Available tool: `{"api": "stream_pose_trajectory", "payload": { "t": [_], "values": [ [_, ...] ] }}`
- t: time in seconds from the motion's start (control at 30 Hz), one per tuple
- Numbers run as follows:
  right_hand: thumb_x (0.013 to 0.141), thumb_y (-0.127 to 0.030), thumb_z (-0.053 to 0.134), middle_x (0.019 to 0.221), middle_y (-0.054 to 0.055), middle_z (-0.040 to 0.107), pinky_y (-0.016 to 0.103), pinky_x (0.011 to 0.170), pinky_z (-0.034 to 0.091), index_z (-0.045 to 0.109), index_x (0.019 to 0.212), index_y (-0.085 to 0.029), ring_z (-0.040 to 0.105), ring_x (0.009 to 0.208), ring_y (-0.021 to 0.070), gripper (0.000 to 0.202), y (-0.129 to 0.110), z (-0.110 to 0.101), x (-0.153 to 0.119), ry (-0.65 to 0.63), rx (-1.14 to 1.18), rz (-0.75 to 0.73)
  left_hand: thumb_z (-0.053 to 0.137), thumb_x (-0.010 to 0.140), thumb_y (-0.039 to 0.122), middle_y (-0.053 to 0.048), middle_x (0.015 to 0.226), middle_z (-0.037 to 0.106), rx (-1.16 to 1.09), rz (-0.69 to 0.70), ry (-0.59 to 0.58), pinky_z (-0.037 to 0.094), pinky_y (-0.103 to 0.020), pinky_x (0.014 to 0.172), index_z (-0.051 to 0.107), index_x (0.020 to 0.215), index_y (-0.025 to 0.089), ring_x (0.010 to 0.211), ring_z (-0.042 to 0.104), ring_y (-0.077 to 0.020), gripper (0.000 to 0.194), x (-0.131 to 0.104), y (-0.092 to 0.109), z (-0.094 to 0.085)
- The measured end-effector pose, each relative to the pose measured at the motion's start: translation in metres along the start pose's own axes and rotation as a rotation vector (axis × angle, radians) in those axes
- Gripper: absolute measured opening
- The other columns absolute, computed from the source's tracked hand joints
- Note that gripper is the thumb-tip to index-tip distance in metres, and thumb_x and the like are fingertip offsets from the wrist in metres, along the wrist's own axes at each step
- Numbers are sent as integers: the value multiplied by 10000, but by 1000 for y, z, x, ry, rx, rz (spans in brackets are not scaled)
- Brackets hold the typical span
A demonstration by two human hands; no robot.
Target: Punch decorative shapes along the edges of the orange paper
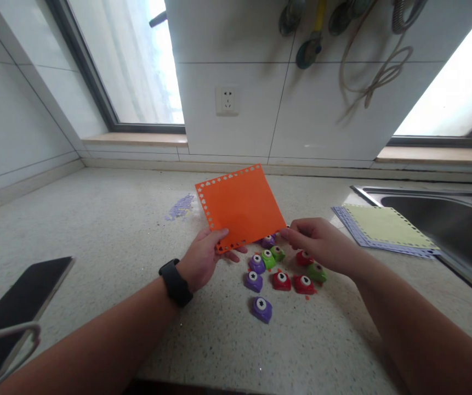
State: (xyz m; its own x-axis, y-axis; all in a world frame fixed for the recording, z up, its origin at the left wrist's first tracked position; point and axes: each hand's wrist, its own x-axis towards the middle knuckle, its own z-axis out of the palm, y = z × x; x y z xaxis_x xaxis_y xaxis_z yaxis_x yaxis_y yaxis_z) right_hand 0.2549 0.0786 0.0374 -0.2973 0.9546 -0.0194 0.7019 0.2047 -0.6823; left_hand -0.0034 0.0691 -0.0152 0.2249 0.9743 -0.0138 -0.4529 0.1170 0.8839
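Note:
An orange sheet of paper [242, 206] is held up, tilted, above the counter. Small shapes are punched along its top edge, its left edge and part of its bottom edge. My left hand [206, 252] grips the lower left corner, thumb on top and fingers beneath. At the lower right corner, my right hand [316, 238] pinches the sheet between thumb and fingers. Below the paper lie several craft punches: purple ones [262, 309], red ones [281, 280] and green ones [267, 258]. The sheet partly covers one purple punch, and my right hand is close over a red one.
Punched yellow paper [387, 225] lies on purple sheets [353, 233] beside the steel sink [437, 211] at right. Purple paper bits [180, 207] are scattered left of the orange sheet. A dark tablet-like device [30, 291] with a cable [34, 332] rests at left.

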Motion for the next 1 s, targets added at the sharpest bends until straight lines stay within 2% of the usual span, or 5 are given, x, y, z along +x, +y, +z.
{"api": "stream_pose_trajectory", "payload": {
  "t": [0.13,0.37,0.67,0.87,1.0],
  "values": [
    [955,-606,531,721,56,646,298,540,406,646,761,-179,541,621,158,483,0,2,5,67,131,4,692,833,295,-185,1018,792,10,2,-6,531,-282,491,709,1036,72,604,733,-205,301,-1,0,1],
    [901,-529,645,709,11,603,303,604,431,648,814,-188,525,638,148,352,0,15,8,67,365,-120,698,834,346,-163,914,796,72,-4,-33,512,-286,489,726,1011,82,605,722,-208,319,0,-2,-1],
    [884,-491,663,672,-11,573,295,576,411,646,802,-190,500,602,136,313,1,15,9,117,412,-126,725,821,379,-133,862,788,134,-19,-55,493,-253,472,733,940,111,600,705,-182,293,2,-7,-5],
    [886,-497,654,659,-17,564,295,567,407,627,798,-197,499,591,137,314,-2,15,7,144,422,-153,725,818,391,-85,678,738,181,-25,-83,466,-231,469,738,848,119,560,662,-159,274,0,-4,-4],
    [885,-519,659,654,-19,559,294,565,402,616,801,-199,493,591,138,334,-3,15,7,145,444,-168,712,827,410,-108,728,756,210,-20,-121,451,-230,476,747,847,120,580,656,-153,293,-1,-3,-4]
  ]
}}
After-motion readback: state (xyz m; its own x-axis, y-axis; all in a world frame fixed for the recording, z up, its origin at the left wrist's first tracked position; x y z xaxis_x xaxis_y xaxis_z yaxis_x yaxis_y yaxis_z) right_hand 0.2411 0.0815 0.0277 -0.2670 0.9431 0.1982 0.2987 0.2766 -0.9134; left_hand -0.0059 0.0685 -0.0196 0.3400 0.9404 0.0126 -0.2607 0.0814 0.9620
